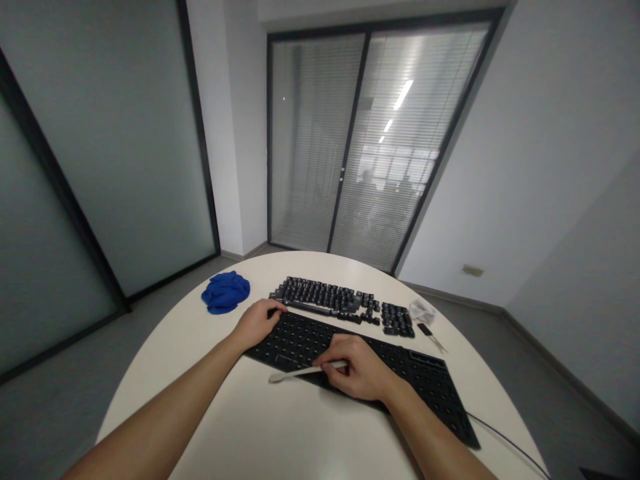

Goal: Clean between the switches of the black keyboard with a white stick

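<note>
Round white table [240,427] before glass doors: right grip [357,373] clamped on white tool [300,372], left grip [257,321] apart.

We read this as an office meeting room: past our fingers [280,308], frosted glass partitions [115,153] in dark frames and a sliding glass door [370,140] with slatted blinds, ceiling strip lights shining through it. Plain white walls [540,147], grey floor [170,293], wall socket [473,271] to the right. Under our fingers, a round white table [270,427] carrying keyboard parts [340,303].
</note>
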The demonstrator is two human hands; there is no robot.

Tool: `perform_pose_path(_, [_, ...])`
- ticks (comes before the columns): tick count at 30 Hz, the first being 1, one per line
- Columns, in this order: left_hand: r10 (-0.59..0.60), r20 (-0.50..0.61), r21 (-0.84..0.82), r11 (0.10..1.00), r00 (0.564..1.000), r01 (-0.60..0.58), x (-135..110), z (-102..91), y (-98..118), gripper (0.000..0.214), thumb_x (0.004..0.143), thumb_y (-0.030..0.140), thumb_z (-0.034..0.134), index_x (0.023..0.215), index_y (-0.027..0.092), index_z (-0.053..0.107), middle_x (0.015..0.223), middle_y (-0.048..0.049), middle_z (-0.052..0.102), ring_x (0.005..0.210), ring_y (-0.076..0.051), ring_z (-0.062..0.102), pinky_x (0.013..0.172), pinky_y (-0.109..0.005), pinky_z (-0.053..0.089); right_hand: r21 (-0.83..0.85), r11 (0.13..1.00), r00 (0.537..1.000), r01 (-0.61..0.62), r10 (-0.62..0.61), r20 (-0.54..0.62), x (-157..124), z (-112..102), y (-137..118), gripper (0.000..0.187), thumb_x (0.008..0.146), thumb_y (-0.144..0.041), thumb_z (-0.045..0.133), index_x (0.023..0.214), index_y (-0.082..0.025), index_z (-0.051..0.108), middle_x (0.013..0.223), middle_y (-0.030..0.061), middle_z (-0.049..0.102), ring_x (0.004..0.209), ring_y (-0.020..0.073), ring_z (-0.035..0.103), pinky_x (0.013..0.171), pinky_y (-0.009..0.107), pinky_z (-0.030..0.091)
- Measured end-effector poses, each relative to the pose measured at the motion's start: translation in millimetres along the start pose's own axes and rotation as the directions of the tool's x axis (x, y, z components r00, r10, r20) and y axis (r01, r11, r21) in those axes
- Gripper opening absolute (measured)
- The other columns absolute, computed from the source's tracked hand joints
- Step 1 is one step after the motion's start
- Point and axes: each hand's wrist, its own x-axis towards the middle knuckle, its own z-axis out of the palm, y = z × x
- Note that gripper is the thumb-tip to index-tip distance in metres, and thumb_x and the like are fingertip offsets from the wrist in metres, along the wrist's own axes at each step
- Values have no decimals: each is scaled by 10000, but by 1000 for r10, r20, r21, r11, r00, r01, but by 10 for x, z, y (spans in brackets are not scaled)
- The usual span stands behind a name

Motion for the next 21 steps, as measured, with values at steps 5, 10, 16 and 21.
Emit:
perform_pose_path(5, [0, -2, -7, 1000, 1000, 0, -3, -1, -5, 264, 836, 214, 518, 963, 235, 749, 1033, -23, 749, 1007, -227, 664, 946, -341, 480, -16, 1000, 1000, -12, 12, 1, 3, -11, -28, 262, 833, -143, 586, 988, -234, 777, 662, 23, 652, 675, 157, 583, 651, 245, 440])
perform_pose_path(10, [-2, -4, -10, 1000, 1000, 2, -1, 18, -33, 266, 834, 216, 518, 968, 241, 748, 1038, -20, 747, 1010, -225, 662, 952, -343, 479, -35, 999, 1000, -21, 20, -7, 18, -21, -47, 284, 832, -139, 586, 1018, -247, 771, 653, 13, 655, 670, 155, 575, 648, 242, 432])
perform_pose_path(16, [7, -4, 0, 1000, 1000, -7, 0, 21, -34, 260, 836, 209, 517, 955, 239, 746, 1033, -24, 747, 1009, -222, 660, 959, -342, 474, -61, 996, 997, -72, 70, -36, 16, -5, -39, 239, 842, -164, 597, 981, -238, 776, 736, 27, 692, 689, 147, 589, 634, 231, 424])
perform_pose_path(21, [7, -6, -1, 1000, 1000, -7, -4, 13, -26, 258, 837, 210, 517, 955, 240, 744, 1036, -22, 746, 1013, -220, 661, 959, -338, 475, -73, 993, 995, -89, 86, -44, 18, -5, -25, 233, 867, -179, 588, 1004, -234, 767, 809, 34, 714, 747, 147, 619, 680, 226, 444])
